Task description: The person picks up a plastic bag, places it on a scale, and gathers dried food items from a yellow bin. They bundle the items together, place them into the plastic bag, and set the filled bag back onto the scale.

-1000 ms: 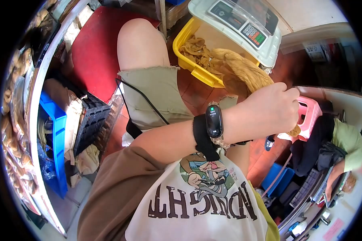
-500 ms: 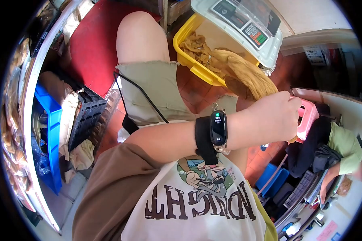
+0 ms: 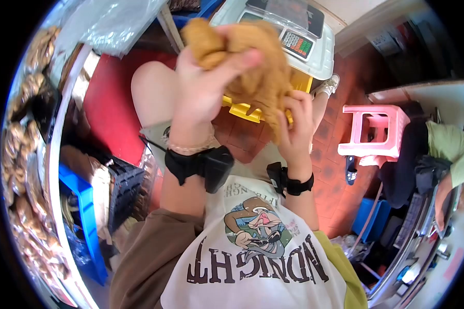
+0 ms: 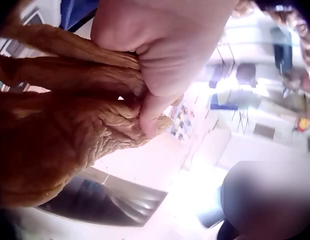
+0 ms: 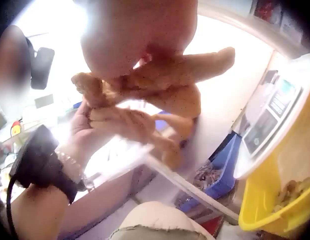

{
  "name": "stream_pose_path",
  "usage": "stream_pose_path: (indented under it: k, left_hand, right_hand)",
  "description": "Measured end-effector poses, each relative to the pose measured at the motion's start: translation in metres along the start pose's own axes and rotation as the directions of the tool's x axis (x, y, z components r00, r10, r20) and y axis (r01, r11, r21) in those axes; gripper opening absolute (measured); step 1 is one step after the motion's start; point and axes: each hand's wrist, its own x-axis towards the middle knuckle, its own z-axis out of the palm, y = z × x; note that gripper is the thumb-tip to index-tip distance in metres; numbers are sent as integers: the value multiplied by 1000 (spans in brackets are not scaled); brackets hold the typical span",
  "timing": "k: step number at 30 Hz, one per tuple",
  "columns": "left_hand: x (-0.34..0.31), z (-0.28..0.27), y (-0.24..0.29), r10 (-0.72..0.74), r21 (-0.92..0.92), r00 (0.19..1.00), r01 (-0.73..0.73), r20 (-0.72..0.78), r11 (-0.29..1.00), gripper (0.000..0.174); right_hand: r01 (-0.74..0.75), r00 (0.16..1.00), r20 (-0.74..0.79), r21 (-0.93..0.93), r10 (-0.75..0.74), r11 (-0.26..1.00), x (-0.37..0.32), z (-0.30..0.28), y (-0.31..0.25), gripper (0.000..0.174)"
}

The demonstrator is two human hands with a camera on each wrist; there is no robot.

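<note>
Red tile floor (image 3: pixel 325 195), yellow crate (image 3: pixel 242 109) & scale (image 3: pixel 300 42) beyond the grips; left grip (image 3: pixel 203 87) & right grip (image 3: pixel 296 121) both curled tight round tan dried bundle (image 3: pixel 258 67), held up btwn them

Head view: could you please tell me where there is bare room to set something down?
Bare tiles lie between the yellow tub and pink stool; the red mat is bare too. Around the blue crate it is crowded.

Golden-brown wrinkled bundle (image 3: pixel 252 56) in front of yellow tub (image 3: pixel 242 109). White scale (image 3: pixel 322 62) atop tub, red and green keys. Pink stool (image 3: pixel 376 129) right of tub, red mat (image 3: pixel 108 108) left. White shirt (image 3: pixel 252 268) below tub: cartoon print, dark lettering.
</note>
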Motion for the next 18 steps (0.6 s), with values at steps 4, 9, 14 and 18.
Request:
stream_pose_path:
  k: [4, 9, 14, 18]
  left_hand:
    - [5, -38, -15, 48, -336, 999, -53, -22, 941, 46]
    - [3, -42, -16, 14, -583, 999, 11, 38, 813, 49]
    - [9, -57, -15, -78, -422, 978, -11, -194, 907, 41]
    - [4, -45, -12, 15, -272, 964, -89, -264, 958, 41]
  right_hand:
    - [65, 997, 28, 68, -67, 996, 5, 12, -18, 25]
    - [153, 987, 48, 15, -153, 988, 8, 14, -28, 28]
    - [193, 980, 77, -137, -184, 972, 8, 17, -32, 27]
    - [163, 986, 42, -146, -159, 976, 3, 23, -25, 23]
